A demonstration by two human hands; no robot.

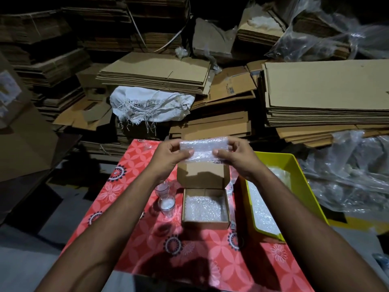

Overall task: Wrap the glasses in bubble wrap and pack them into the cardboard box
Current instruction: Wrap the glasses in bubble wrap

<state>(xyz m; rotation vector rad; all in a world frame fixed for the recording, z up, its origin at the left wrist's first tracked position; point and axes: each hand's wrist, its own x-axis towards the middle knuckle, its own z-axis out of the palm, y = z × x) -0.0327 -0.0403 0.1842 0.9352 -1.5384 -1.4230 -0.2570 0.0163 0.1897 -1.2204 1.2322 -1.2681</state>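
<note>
**Above the open box: one bundle held, two glasses left bare**

Above the desk [130, 207], in the single head view, a bubble-wrap bundle [203, 147] is held up between both hands. It is pinched at its left end by the left hand [168, 154] and at its right end by the right hand [235, 155], with thumbs in front and fingers curled behind. The hands are kept apart by the bundle's length. Whether a glass is inside cannot be told, since the wrap is cloudy; its rolled shape suggests that one is.

Below the bundle, the cardboard box [205, 223] is seen standing open on the red flowered cloth, its lid [202, 175] tipped back. Its floor is covered by a bubble-wrap lining [205, 208], and no wrapped glass can be made out in it.

Just left of the box, two bare glasses [165, 197] are seen standing upright close together. To the right, more bubble wrap is kept in a yellow tray [294, 171].

The task is judged to be at an early stage: the box is lined, one bundle appears to be nearly wrapped, and nothing is packed. Two glasses are left to be wrapped, and the box is left to be filled.
</note>
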